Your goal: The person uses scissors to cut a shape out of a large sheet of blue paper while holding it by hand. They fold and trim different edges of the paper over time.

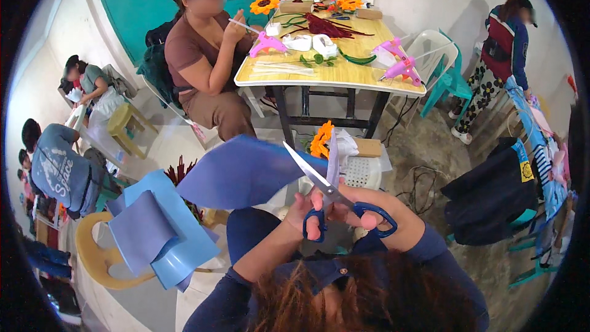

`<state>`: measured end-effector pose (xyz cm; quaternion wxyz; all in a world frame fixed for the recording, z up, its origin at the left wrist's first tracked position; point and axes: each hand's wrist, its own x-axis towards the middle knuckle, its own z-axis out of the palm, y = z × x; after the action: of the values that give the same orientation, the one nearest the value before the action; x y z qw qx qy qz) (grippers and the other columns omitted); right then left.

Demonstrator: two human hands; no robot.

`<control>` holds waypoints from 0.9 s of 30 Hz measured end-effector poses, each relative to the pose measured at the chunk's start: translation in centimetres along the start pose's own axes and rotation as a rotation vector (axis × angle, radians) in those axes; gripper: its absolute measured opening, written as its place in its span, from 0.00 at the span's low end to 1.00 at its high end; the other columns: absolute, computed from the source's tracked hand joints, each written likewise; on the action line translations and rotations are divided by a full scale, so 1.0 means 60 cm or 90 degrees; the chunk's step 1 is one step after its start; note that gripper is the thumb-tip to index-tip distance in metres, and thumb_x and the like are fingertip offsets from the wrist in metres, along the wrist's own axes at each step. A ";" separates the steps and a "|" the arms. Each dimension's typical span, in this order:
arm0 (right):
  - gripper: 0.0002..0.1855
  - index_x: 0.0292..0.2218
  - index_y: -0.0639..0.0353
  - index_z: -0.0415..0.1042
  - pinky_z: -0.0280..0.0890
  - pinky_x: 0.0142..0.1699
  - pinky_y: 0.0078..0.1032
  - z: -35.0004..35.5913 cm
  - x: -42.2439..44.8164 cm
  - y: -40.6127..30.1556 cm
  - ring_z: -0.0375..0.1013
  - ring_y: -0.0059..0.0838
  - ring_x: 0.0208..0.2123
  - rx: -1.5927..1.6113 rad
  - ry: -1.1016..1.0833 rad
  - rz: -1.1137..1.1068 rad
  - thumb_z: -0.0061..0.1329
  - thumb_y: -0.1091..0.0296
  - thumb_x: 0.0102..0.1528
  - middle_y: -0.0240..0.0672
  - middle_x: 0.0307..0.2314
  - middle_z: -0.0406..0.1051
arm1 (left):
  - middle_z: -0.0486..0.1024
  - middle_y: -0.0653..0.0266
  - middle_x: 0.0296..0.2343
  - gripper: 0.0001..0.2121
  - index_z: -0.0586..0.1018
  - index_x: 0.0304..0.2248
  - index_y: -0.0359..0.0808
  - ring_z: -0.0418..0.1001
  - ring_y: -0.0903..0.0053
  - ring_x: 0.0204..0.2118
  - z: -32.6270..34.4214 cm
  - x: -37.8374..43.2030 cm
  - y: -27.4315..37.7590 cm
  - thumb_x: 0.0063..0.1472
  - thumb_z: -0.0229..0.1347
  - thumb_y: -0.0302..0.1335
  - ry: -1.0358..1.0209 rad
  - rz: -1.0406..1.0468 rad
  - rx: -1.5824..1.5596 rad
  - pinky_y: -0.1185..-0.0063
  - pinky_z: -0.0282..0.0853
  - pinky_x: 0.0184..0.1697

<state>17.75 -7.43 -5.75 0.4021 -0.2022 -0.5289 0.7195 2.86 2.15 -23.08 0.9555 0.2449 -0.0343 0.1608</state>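
Silver scissors with dark blue handles (333, 190) stand in front of me, their blades spread apart. My right hand (352, 200) holds them, with a fingertip showing through the right loop. Against the left loop lies my left hand (298, 210); the fingers overlap there, and its exact grip cannot be made out. A curved blue-violet sheet (244, 173) extends leftward from near the blades, its right end partly behind them. Beyond the blades is an orange fuzzy flower (321, 139) beside white wrapping and a small cardboard box (367, 147).
Blue and violet sheets (184, 244) lie on a yellow plastic chair (90, 258) at my left. Ahead, a table (239, 80) bears pink glue guns (267, 44), white sticks and craft flowers. A person (198, 50) sits beside it. Cables (421, 186) lie on the floor.
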 end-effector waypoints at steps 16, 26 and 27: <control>0.39 0.48 0.56 0.53 0.58 0.50 0.29 -0.133 0.006 0.085 0.65 0.28 0.43 -0.248 0.321 -0.112 0.62 0.62 0.40 0.38 0.39 0.66 | 0.72 0.58 0.36 0.07 0.74 0.32 0.35 0.69 0.62 0.41 -0.120 -0.005 -0.022 0.56 0.49 0.29 0.214 0.127 -0.007 0.63 0.60 0.50; 0.40 0.44 0.52 0.55 0.54 0.52 0.35 -0.034 0.045 0.074 0.63 0.34 0.46 -0.373 0.286 -0.437 0.67 0.63 0.34 0.41 0.42 0.64 | 0.71 0.60 0.38 0.10 0.73 0.35 0.37 0.69 0.66 0.41 -0.074 0.044 0.034 0.56 0.48 0.33 0.148 0.073 0.086 0.65 0.62 0.48; 0.40 0.44 0.52 0.55 0.54 0.52 0.35 -0.026 0.040 0.064 0.63 0.34 0.46 -0.372 0.284 -0.435 0.67 0.63 0.34 0.41 0.42 0.64 | 0.71 0.60 0.38 0.11 0.72 0.35 0.37 0.68 0.66 0.41 -0.076 0.050 0.047 0.56 0.48 0.34 0.150 0.079 0.093 0.66 0.62 0.48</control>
<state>16.04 -5.04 -9.53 0.6447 -0.2706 -0.6455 0.3074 4.70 7.55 -25.36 0.9207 0.2908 0.0752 0.2493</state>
